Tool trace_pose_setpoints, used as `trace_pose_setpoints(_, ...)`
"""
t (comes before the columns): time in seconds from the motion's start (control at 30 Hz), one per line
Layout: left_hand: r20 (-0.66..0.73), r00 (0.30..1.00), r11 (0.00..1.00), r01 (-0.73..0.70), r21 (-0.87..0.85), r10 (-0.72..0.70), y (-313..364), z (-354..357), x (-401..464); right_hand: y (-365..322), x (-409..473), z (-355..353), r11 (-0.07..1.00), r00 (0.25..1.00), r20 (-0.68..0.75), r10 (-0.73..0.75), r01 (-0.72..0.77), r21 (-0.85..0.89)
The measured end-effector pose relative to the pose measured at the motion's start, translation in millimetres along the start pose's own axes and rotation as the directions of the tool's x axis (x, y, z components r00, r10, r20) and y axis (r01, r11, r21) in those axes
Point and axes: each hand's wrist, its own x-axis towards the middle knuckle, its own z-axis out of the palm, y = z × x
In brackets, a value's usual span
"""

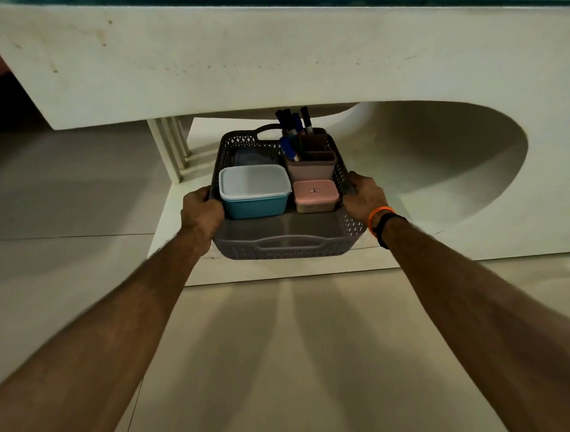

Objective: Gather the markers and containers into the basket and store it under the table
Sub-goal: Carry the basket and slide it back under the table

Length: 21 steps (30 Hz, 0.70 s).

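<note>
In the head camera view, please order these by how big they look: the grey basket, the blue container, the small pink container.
1. grey basket, clearly the largest
2. blue container
3. small pink container

The two containers sit side by side, so nearness hardly affects their order.

- The table's lower white shelf (242, 272) sits just above the tiled floor (65, 206).
- A grey basket (285, 245) rests on the shelf, beneath the tabletop (284, 52).
</note>
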Motion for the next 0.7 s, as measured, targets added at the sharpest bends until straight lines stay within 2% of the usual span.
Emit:
trace_pose_setpoints(0.1, 0.010, 0.998, 0.983, -0.067, 0.170, 0.066, -2.2, -0.1, -3.4, 6.8, -5.3, 4.5, 1.000, 1.000, -0.009, -0.001, 0.001, -0.021)
trace_pose_setpoints(0.17, -0.010, 0.986, 0.951, -0.156, 0.266, 0.165, -2.1, 0.7, -15.2, 6.2, -14.6, 8.7, 0.981, 0.987, -0.099, -0.130, 0.113, -0.155)
trace_pose_setpoints(0.2, -0.018, 0.965, 0.928, -0.245, 0.281, 0.260, -2.0, 1.0, -24.6, 3.3, -20.3, 9.6, 0.956, 0.962, -0.153, -0.225, 0.187, -0.227)
trace_pose_setpoints(0.27, 0.012, 0.862, 0.806, -0.478, 0.348, 0.506, -3.3, 1.9, -42.5, -6.5, -33.1, 10.7, 0.890, 0.888, -0.215, -0.407, 0.333, -0.312)
trace_pose_setpoints(0.33, 0.158, 0.736, 0.609, -0.644, 0.464, 0.658, -7.4, 4.4, -58.4, -18.8, -49.8, 15.2, 0.813, 0.814, -0.157, -0.560, 0.504, -0.291)
trace_pose_setpoints(0.4, 0.292, 0.670, 0.461, -0.704, 0.540, 0.683, -13.9, 8.1, -70.6, -24.6, -66.0, 25.0, 0.705, 0.737, -0.024, -0.675, 0.635, -0.316)
trace_pose_setpoints(0.47, 0.337, 0.659, 0.379, -0.697, 0.609, 0.672, -18.3, 9.9, -77.0, -24.6, -76.8, 35.2, 0.612, 0.702, 0.106, -0.704, 0.676, -0.410)
trace_pose_setpoints(0.57, 0.343, 0.678, 0.331, -0.658, 0.676, 0.650, -18.0, 12.0, -75.1, -24.4, -74.8, 38.1, 0.561, 0.707, 0.161, -0.689, 0.660, -0.499)
trace_pose_setpoints(0.7, 0.405, 0.701, 0.277, -0.644, 0.714, 0.587, -10.5, 13.9, -67.9, -28.8, -68.4, 37.3, 0.568, 0.731, 0.184, -0.656, 0.640, -0.517)
